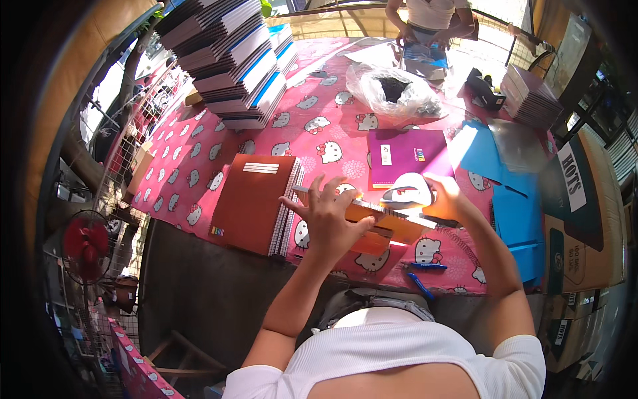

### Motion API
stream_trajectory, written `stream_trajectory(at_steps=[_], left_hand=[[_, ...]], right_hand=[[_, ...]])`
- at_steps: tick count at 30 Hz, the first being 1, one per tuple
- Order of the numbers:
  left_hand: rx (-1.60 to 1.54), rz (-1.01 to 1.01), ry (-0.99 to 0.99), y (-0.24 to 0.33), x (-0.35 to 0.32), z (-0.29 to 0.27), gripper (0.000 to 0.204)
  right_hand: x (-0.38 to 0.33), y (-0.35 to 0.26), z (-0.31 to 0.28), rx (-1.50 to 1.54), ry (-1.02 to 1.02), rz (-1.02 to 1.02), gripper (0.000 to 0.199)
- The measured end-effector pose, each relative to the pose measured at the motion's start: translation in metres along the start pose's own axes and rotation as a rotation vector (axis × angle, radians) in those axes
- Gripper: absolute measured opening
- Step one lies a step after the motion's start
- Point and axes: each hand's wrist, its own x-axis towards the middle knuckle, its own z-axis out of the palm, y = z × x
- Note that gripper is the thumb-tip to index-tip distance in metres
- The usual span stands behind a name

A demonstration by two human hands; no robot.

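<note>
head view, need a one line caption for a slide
Left hand steadies an orange notebook while the right hand holds a white tape dispenser over it, on a pink cartoon-cat tablecloth.

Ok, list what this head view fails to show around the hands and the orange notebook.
- Orange notebook: its cover is mostly hidden under the left hand and the white object.
- Right hand: its fingers are behind the white object, so the grip is unclear.
- White object: glare blows it out, so its kind is unclear.
- Blue pens: too small for detail.
- Person opposite: cut off by the top edge.
</note>
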Motion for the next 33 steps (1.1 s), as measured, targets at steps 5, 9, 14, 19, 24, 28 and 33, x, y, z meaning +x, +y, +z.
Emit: stream_trajectory(at_steps=[5, 9, 14, 19, 24, 28, 33], left_hand=[[-0.277, 0.014, 0.079, -0.033, -0.01, 0.015, 0.04], [-0.116, -0.03, 0.024, -0.023, -0.003, -0.004, 0.038], [-0.125, -0.001, 0.044, -0.029, 0.002, -0.006, 0.045], [-0.134, 0.001, 0.152, -0.049, -0.001, -0.017, 0.054], [-0.401, -0.168, 0.171, -0.067, -0.012, -0.012, 0.05], [-0.692, -0.256, 0.104, -0.081, -0.014, 0.0, 0.05], [-0.895, -0.324, 0.128, -0.082, -0.011, -0.004, 0.05]], right_hand=[[0.014, -0.017, -0.01, 0.959, -0.289, 0.287, 0.047], [0.03, -0.019, 0.007, 0.977, -0.153, 0.354, 0.049], [0.048, -0.015, 0.024, 0.819, -0.344, 0.281, 0.068], [0.062, -0.033, 0.035, 0.537, -0.396, 0.234, 0.048], [0.081, -0.069, 0.023, 1.055, -0.329, 0.093, 0.05], [0.09, -0.048, 0.04, 0.517, -0.368, 0.292, 0.049], [0.111, -0.05, 0.057, 0.116, -0.443, 0.234, 0.053]])
